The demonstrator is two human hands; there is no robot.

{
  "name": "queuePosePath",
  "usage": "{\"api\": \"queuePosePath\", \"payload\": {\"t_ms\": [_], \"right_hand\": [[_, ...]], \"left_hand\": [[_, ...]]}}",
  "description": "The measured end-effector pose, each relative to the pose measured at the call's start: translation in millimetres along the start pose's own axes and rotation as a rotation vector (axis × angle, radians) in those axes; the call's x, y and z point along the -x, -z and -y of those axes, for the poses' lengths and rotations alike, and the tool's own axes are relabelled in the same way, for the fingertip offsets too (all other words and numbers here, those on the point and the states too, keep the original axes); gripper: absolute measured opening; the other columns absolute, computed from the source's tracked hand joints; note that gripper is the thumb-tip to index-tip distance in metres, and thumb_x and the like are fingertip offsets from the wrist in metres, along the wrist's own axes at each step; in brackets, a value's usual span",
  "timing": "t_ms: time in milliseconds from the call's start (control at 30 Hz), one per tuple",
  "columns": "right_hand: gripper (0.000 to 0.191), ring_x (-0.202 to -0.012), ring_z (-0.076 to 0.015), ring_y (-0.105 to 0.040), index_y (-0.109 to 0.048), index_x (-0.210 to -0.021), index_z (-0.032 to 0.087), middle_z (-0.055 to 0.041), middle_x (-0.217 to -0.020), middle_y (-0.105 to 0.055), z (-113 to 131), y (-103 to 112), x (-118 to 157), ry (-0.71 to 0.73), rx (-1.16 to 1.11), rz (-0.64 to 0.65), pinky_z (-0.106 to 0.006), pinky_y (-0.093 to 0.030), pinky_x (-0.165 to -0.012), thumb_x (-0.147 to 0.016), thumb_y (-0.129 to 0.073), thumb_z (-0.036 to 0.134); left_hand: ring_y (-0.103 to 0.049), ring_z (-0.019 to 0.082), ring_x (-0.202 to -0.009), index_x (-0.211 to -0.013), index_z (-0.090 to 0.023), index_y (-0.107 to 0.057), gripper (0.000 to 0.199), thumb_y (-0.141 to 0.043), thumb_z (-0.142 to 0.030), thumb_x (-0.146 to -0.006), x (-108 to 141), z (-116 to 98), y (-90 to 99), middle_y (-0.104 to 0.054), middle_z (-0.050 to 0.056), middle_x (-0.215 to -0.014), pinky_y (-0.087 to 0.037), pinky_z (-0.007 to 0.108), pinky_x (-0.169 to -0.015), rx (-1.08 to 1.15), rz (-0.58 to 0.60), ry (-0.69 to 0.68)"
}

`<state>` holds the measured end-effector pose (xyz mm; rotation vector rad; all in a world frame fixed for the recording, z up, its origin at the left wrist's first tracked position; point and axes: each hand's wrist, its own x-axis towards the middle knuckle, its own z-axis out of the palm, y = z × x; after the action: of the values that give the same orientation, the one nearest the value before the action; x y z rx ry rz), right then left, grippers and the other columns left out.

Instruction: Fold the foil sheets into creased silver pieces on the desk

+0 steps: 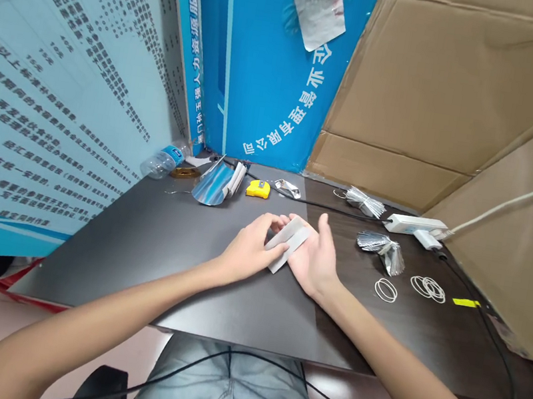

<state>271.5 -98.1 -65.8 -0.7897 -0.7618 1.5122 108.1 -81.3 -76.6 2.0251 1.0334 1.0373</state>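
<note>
A small sheet of folded grey-white paper is between my hands, above the middle of the desk. My left hand pinches it, thumb on the near face and fingers behind its left edge. Under the paper's right side lies the palm of my right hand, turned up, with the thumb raised away. My right fingertips are partly hidden behind the paper. Beyond the hands sits a yellow tape measure. To the right are two bundles of silvery strips and some white rings resembling rubber bands.
A plastic bottle, a tape roll and a curled blue sheet are at the back left. A white power strip with cables stands right, near a yellow strip. Blue panels and cardboard wall the desk.
</note>
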Motion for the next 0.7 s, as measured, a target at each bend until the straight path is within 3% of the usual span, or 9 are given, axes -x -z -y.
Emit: {"api": "queuePosePath", "payload": {"t_ms": [133, 267, 367, 467, 567, 700], "right_hand": [[0.061, -0.122, -0.0248, -0.073, -0.065, -0.12, 0.026, -0.0079, -0.13, -0.076, -8.8, -3.6, 0.7, 0.069, 0.13, -0.043, -0.042, -0.061, -0.107, -0.072, -0.093, 0.049], [0.054, -0.127, -0.0238, -0.07, -0.067, -0.118, 0.025, -0.0088, -0.142, -0.072, -7.2, -5.1, 0.0, 0.081, 0.094, -0.063, -0.041, -0.058, -0.112, -0.074, -0.092, 0.043], [0.047, -0.132, -0.0239, -0.068, -0.068, -0.115, 0.025, -0.0087, -0.143, -0.072, -1.8, -6.2, -0.6, 0.098, 0.069, -0.048, -0.043, -0.056, -0.115, -0.077, -0.089, 0.043], [0.047, -0.136, -0.0235, -0.065, -0.068, -0.115, 0.025, -0.009, -0.143, -0.071, 0.8, -6.8, -0.8, 0.123, 0.056, -0.064, -0.041, -0.056, -0.115, -0.077, -0.089, 0.044], [0.056, -0.122, -0.0195, -0.07, -0.066, -0.121, 0.026, -0.0069, -0.139, -0.07, 1.0, -6.9, 0.2, 0.074, 0.11, -0.092, -0.035, -0.06, -0.106, -0.075, -0.092, 0.045], [0.067, -0.091, -0.0126, -0.072, -0.062, -0.128, 0.026, -0.0022, -0.112, -0.073, 1.2, -5.5, 0.9, -0.032, 0.173, -0.068, -0.028, -0.062, -0.088, -0.073, -0.094, 0.046]], "left_hand": [[-0.068, 0.03, -0.122, -0.131, -0.026, -0.061, 0.048, -0.08, -0.042, -0.09, 1.8, -4.9, 2.4, -0.068, 0.009, -0.133, -0.056, 0.045, -0.104, -0.028, 0.001, -0.007], [-0.063, 0.03, -0.13, -0.134, -0.024, -0.062, 0.045, -0.071, -0.047, -0.097, 1.3, -6.5, 7.0, -0.066, 0.011, -0.138, -0.053, 0.046, -0.11, 0.108, 0.033, -0.002], [-0.065, 0.026, -0.124, -0.133, -0.024, -0.065, 0.037, -0.058, -0.047, -0.105, -0.9, -2.5, 9.8, -0.066, 0.011, -0.14, -0.057, 0.039, -0.101, 0.292, 0.054, 0.043], [-0.069, 0.02, -0.103, -0.124, -0.022, -0.071, 0.032, -0.064, -0.046, -0.103, -1.6, 2.1, 10.6, -0.067, 0.01, -0.133, -0.057, 0.03, -0.086, 0.316, 0.007, 0.034], [-0.066, 0.017, -0.097, -0.112, -0.021, -0.074, 0.021, -0.068, -0.038, -0.1, -0.8, 3.7, 10.9, -0.067, 0.009, -0.122, -0.055, 0.029, -0.086, 0.14, -0.101, -0.09], [-0.064, 0.019, -0.101, -0.12, -0.022, -0.073, 0.024, -0.066, -0.031, -0.098, -0.7, 1.6, 12.0, -0.067, 0.009, -0.118, -0.054, 0.034, -0.094, -0.019, -0.118, -0.178]]}}
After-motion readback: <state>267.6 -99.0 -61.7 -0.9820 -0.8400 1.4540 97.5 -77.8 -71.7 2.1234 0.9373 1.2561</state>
